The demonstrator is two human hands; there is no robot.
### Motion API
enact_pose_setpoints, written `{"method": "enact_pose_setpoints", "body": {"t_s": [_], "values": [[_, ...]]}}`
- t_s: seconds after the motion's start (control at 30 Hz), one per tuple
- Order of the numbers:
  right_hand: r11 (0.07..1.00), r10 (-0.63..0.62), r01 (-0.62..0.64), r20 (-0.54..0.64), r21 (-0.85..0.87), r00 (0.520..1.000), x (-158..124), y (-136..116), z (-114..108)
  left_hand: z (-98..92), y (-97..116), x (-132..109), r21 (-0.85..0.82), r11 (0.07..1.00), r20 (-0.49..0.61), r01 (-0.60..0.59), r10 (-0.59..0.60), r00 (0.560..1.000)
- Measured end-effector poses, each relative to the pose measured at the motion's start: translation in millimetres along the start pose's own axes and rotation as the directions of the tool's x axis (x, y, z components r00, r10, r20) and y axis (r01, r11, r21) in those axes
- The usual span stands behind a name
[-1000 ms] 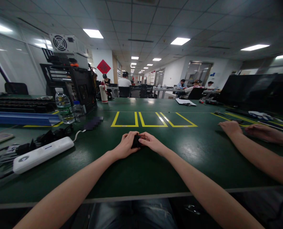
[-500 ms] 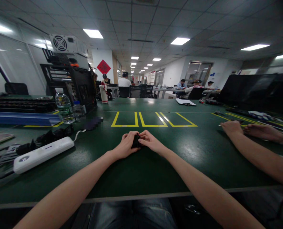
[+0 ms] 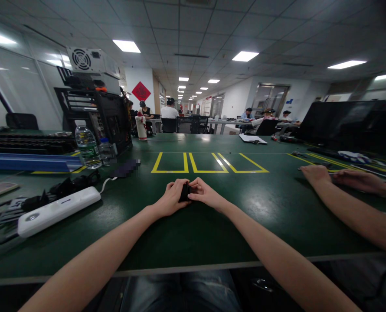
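Note:
A small black block-like object (image 3: 184, 193) is between my hands, low over the green table (image 3: 167, 242); its exact kind does not show. My left hand (image 3: 172, 197) is closed around its left side, with fingers over the top. My right hand (image 3: 206, 193) is closed at its right side, thumb and fingertips pressed against it. The fingers hide much of the object. Just beyond my hands, yellow tape outlines (image 3: 209, 172) mark the table.
At left are a white power strip (image 3: 59, 211), a water bottle (image 3: 88, 147), a smaller blue-capped bottle (image 3: 106, 151) and a black computer case (image 3: 111, 117). A co-worker's hands (image 3: 316, 175) rest at right, near a dark monitor (image 3: 342, 123). A clipboard (image 3: 253, 138) lies at the back.
My right thumb and fingers have shifted slightly on the black object's right side. My left hand stays in place.

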State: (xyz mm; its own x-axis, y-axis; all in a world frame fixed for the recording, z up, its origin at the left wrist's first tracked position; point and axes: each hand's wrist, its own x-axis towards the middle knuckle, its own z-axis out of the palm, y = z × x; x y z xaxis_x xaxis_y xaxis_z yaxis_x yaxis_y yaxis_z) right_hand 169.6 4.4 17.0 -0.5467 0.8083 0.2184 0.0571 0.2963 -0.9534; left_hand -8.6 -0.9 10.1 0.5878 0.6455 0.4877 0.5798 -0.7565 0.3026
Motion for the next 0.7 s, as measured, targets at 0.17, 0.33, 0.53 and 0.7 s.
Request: {"method": "enact_pose_setpoints", "body": {"t_s": [0.17,0.33,0.53,0.7], "values": [[0.999,0.017,-0.020,-0.060,-0.043,0.998,1.7,2.4,0.8,-1.6,1.1,0.0,0.000,1.000,-0.003,-0.004,0.004,1.000],[0.998,0.061,-0.063,-0.066,-0.031,0.996,4.3,7.4,-0.4,-1.7,0.7,0.1,-0.007,1.000,0.004,-0.008,0.008,1.000],[1.000,-0.013,0.013,-0.016,0.013,1.000,5.7,8.1,-0.7,2.5,-1.5,0.8,0.012,1.000,-0.021,0.004,-0.004,1.000],[0.999,-0.014,0.013,-0.036,-0.033,0.999,2.6,5.2,-0.2,1.2,-0.6,0.6,0.005,1.000,-0.014,-0.002,0.002,1.000]]}}
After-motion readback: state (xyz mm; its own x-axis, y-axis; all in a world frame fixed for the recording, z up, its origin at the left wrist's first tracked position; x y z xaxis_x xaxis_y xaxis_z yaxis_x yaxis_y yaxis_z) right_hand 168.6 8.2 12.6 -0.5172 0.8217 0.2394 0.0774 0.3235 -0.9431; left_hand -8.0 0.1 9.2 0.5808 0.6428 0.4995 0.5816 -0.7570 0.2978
